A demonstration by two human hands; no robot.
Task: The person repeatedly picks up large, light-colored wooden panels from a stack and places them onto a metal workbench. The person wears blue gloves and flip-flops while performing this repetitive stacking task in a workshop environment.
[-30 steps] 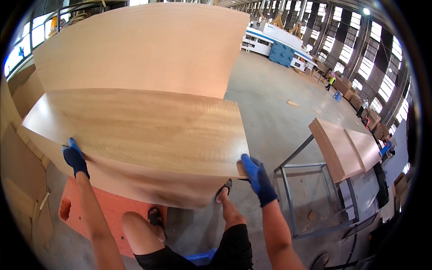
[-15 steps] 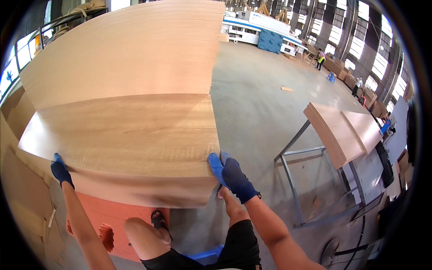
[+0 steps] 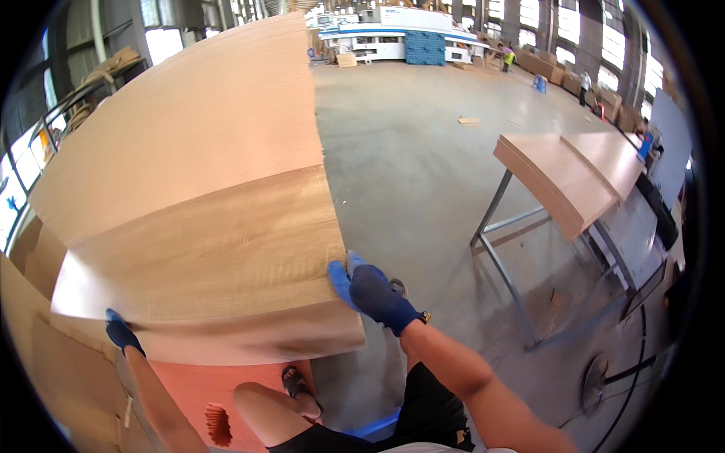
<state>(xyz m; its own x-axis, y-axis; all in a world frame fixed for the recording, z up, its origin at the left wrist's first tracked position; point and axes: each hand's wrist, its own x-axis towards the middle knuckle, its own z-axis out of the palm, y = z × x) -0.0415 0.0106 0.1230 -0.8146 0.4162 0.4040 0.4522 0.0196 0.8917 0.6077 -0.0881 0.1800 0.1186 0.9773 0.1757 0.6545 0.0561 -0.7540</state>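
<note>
A wide board with a light wood-grain face [image 3: 219, 253] lies on top of a tall stack of pale sheets [image 3: 189, 143]. My left hand [image 3: 124, 334], in a blue glove, holds the board's near edge close to its left corner. My right hand [image 3: 371, 293], gloved the same way, grips the right edge by the near corner, blue fingertips against the top face. The undersides of both grips are hidden. Below the near edge, the pale side of the stack [image 3: 257, 336] shows, smeared by motion.
An orange slab with a ridged hole [image 3: 181, 385] lies under the stack's near side, one sandalled foot on it. To the right, a metal frame [image 3: 502, 275] carries pale boards [image 3: 559, 170]. A round-based stand [image 3: 594, 383] is near lower right. Far off are a long white machine [image 3: 385, 38] and people.
The view has swung right, so the stack leans differently in the picture. Both hands keep their places on the board's edges. A shoe now shows just beyond my right hand.
</note>
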